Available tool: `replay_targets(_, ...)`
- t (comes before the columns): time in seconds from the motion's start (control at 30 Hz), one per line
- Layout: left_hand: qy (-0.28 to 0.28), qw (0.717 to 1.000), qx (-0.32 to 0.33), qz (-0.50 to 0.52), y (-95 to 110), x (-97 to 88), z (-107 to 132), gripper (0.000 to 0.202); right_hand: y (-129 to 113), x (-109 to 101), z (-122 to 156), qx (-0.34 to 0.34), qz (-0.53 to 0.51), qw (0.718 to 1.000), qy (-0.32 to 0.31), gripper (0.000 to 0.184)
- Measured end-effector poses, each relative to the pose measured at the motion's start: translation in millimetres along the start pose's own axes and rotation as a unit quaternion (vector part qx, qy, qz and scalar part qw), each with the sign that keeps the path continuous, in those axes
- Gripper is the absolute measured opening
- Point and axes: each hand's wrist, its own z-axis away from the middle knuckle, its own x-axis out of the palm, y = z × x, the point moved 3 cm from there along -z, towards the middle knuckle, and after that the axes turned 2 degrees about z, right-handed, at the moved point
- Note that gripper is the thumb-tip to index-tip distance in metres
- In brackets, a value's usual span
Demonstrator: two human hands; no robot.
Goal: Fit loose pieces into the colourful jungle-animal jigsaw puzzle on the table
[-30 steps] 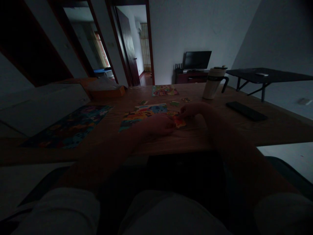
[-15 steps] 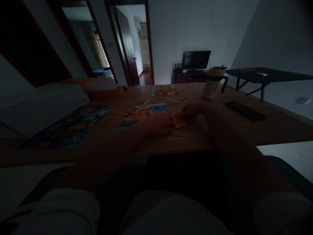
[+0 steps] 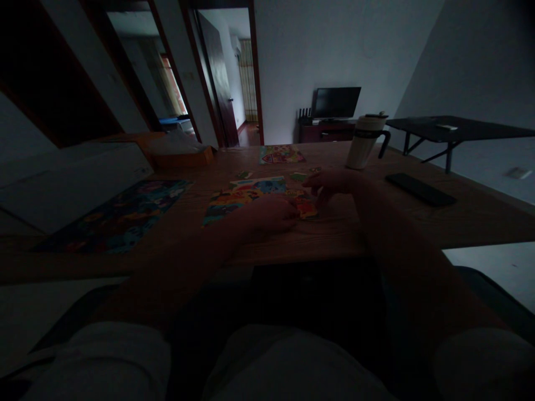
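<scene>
1. I see my left hand (image 3: 271, 214) resting, fingers curled, on the near edge of the half-built puzzle (image 3: 251, 197), which lies flat on the desk (image 3: 376, 223) about midway between its left and right edges. In this dim light I cannot tell whether that hand pinches a piece or only presses down.

2. My right hand (image 3: 330, 182) hovers just beyond the puzzle's right end, fingers bunched narrow. Whether a piece sits between them I cannot tell.

3. The puzzle's long axis runs left to right across the desk, tilting a little toward the far edge on its right side. Its orange-red end (image 3: 307, 209) lies between my two hands, just nearer than the right one.

4. Loose pieces (image 3: 298, 176) lie toward the far edge, just beyond the right hand, so that hand is the nearer one to them.

5. A mug (image 3: 365, 142) stands near the far edge to the right, a phone (image 3: 420, 189) lies toward the right edge, and a finished picture board (image 3: 121, 214) lies toward the left edge.
</scene>
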Motion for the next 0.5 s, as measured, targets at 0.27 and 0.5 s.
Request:
replay_targets(0.27,-0.002,1.000,0.009,-0.009,0,0.1,-1,0.030,-4,2,-4,-0.006,-0.035,0.999,0.009,0.021)
replay_targets(0.5,-0.003,1.000,0.006,-0.008,-2,3.0,-1,0.029,-11,6,-3,-0.042,-0.068,0.995,-0.052,0.034)
